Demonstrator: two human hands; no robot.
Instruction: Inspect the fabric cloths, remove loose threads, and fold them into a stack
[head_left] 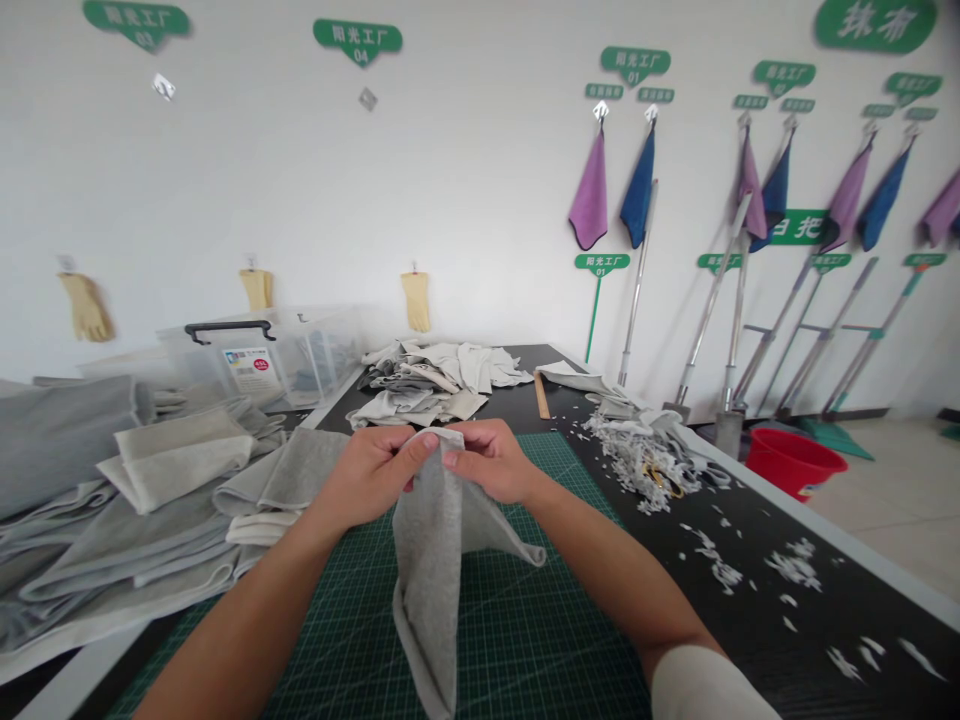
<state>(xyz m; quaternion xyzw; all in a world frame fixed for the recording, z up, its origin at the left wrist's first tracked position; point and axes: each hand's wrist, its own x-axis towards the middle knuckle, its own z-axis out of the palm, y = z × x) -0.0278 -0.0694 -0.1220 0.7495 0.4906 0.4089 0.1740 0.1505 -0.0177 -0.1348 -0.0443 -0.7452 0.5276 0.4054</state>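
My left hand and my right hand both pinch the top edge of a grey terry cloth, their fingertips almost meeting. The cloth hangs in folds below them onto a green cutting mat. Folded grey and off-white cloths lie in a heap just left of my left hand. Further ahead sits a pile of pale cloth pieces. To the right of my right hand lies a mound of white shreds, with a gold-coloured handle, perhaps scissors, partly buried in it.
A wooden ruler lies beyond the mat on the black table, which has white scraps scattered across it. A transparent plastic bin stands back left. A red bucket and several mops stand by the wall.
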